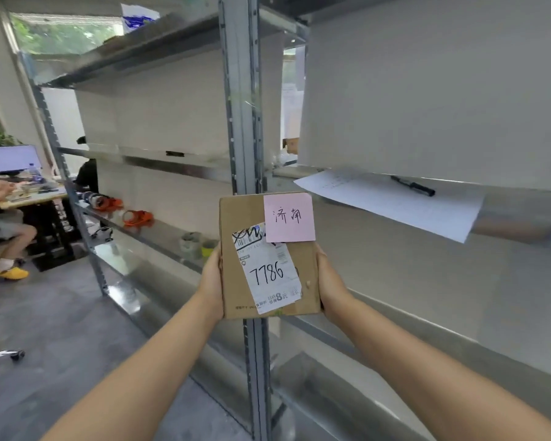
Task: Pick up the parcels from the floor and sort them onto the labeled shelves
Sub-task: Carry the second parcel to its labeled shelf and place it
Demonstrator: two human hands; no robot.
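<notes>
Parcel: a small cardboard box (269, 256) is held up at chest height in front of the shelving upright (242, 106), its labelled face turned toward the camera, probably so the destination can be read before shelving.
Pink note: a pink sticky note (289, 217) with two handwritten characters covers the box's upper right corner; it looks like the sorting key.
Shipping label: a white label (268, 272) with "7786" handwritten on it lies slanted across the face, partly tucked under the note.
Left hand: the left hand (212, 281) presses flat against the box's left edge, fingers behind and out of sight.
Right hand: the right hand (330, 281) clamps the opposite edge the same way; gripping by the sides keeps both labels uncovered.
Shelves: the metal shelf (522, 218) just beyond carries a loose white paper sheet (395, 202) overhanging its front edge, with a black marker (412, 186) on it.
Shelf labels: none are legible from here.
Left bay: orange items (137, 218) sit on a lower shelf, well apart from the box.
Stage: parcel lifted, not yet placed.
</notes>
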